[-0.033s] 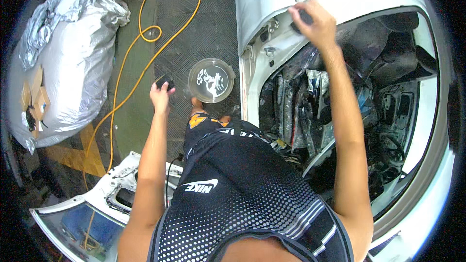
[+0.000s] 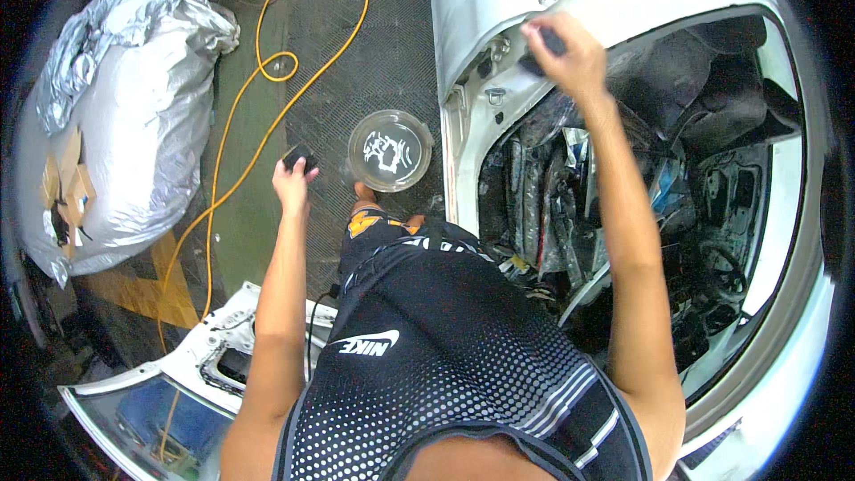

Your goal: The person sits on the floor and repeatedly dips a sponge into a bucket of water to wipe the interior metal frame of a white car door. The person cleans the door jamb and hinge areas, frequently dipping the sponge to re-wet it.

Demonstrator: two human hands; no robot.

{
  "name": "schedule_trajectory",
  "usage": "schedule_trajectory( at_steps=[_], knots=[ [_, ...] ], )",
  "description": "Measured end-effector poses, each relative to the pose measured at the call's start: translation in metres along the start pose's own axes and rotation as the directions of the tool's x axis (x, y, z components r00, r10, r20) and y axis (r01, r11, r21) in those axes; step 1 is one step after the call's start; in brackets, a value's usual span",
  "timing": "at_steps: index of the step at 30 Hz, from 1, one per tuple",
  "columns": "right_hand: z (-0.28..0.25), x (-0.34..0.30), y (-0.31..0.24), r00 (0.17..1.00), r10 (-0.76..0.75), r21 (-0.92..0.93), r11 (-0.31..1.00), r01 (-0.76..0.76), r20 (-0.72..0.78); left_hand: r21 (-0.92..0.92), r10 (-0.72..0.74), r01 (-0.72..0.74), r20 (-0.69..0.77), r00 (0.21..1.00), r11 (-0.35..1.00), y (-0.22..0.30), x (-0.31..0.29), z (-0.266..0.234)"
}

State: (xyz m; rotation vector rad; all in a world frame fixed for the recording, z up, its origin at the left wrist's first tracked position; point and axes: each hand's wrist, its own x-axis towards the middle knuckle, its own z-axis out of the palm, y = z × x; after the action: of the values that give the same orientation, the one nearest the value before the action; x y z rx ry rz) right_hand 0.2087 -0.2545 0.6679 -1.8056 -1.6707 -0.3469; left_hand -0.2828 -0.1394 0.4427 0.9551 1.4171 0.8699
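My right hand (image 2: 577,61) is closed around a dark pad (image 2: 549,41), partly hidden by my fingers. It is over the pale car body (image 2: 614,9), at the upper corner of the door opening; I cannot tell whether the pad touches the metal. My left hand (image 2: 292,187) is out to the left above the floor, gripping a small black block (image 2: 300,158) with the fingers bent around it. Between my hands, down by my feet, stands a round see-through tub (image 2: 354,158) with what looks like water reflecting white light.
A yellow hose (image 2: 233,116) loops over the dark textured floor mat (image 2: 329,62). Far left is a large bundle under silver sheeting (image 2: 147,151), with torn cardboard (image 2: 78,189) on it. A detached white car door (image 2: 185,337) lies lower left. The car's stripped interior (image 2: 614,187) opens at right.
My right hand has shifted slightly left and nearer with the dark pad. My left hand keeps its grip and has hardly moved.
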Motion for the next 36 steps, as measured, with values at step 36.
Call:
schedule_trajectory(
  at_steps=[36],
  knots=[
    [0.192,-0.146,-0.312,-0.056,0.866,0.695,-0.435,-0.572,0.496,0.458,-0.448,0.02,0.858,0.252,0.889,0.117,0.1,0.126]
  ],
)
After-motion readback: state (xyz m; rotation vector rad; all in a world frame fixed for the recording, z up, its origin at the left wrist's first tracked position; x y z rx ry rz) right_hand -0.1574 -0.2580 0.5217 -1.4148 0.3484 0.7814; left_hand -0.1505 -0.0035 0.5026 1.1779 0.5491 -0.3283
